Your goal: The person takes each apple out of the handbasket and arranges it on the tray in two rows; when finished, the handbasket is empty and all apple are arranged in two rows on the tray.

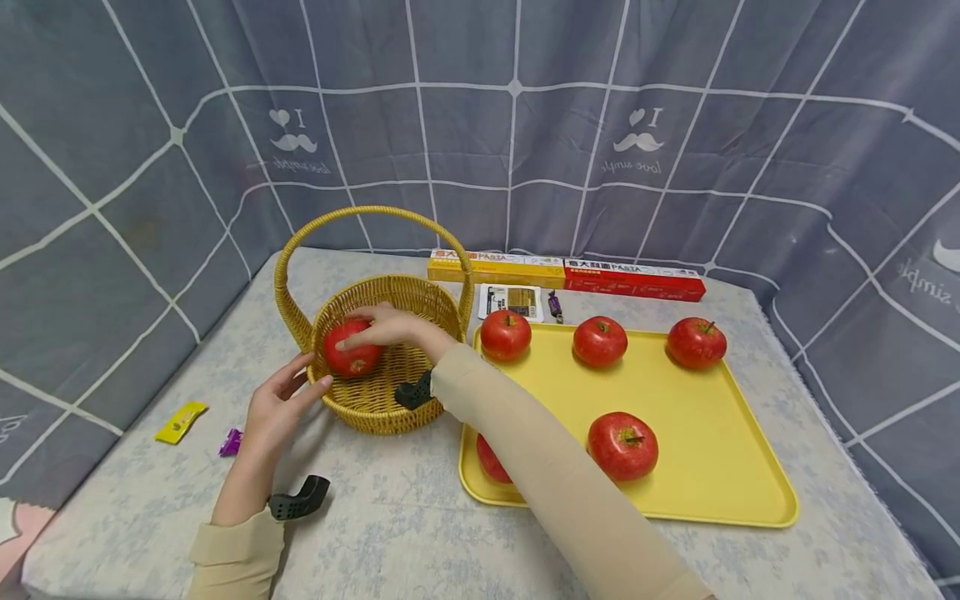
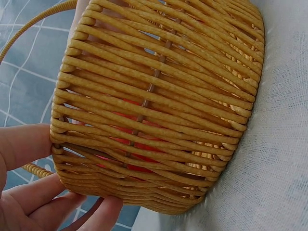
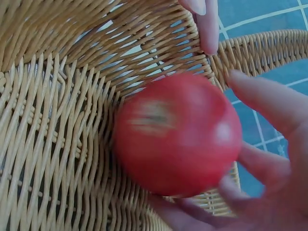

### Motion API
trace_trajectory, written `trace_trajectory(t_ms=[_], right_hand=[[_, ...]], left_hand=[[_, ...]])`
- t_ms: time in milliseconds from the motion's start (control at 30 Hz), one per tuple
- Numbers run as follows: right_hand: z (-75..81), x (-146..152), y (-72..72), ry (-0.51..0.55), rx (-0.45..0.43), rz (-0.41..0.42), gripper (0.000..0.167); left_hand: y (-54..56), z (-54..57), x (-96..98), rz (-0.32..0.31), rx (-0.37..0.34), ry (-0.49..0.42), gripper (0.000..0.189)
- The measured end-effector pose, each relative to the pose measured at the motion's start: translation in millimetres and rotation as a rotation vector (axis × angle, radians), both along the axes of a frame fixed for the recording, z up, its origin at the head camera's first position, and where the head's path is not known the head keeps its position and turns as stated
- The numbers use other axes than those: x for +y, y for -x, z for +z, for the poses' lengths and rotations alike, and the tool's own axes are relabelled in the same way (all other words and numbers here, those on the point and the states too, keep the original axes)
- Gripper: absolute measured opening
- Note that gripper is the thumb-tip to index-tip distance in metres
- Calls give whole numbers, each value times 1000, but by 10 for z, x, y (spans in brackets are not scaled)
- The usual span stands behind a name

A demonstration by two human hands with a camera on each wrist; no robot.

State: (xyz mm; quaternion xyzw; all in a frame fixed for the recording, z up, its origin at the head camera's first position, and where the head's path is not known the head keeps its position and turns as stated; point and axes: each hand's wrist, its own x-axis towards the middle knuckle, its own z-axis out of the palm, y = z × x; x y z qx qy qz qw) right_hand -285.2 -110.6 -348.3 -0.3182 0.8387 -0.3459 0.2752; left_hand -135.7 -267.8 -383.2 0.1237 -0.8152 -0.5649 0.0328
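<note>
A yellow wicker basket (image 1: 393,421) with a tall arched handle stands left of the middle. My left hand (image 1: 276,408) grips its left rim; in the left wrist view the fingers (image 2: 29,144) lie against the rim's edge. Inside the basket, against its left wall, is a red apple (image 1: 352,350). My right hand (image 1: 386,325) reaches in and holds this apple. In the right wrist view the apple (image 3: 178,134) is slightly blurred, with fingers (image 3: 187,216) curved along its lower side and the thumb near its upper edge.
Several apples, one (image 1: 622,446) near the front, sit on a yellow tray (image 1: 720,450) at right. Behind stand yellow (image 1: 495,271) and red (image 1: 633,282) pasta boxes, a small white-edged packet (image 1: 512,302) and a purple candy (image 1: 555,307). Yellow (image 1: 181,422) and purple (image 1: 231,442) wrapped candies lie left.
</note>
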Motion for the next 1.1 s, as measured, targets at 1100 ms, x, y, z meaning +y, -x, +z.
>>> trace_trajectory(t_ms=[1100], right_hand=[[922,2420,-673,-14,356,348,69]], left_hand=[[-3,6,28,2,-30,55,73]])
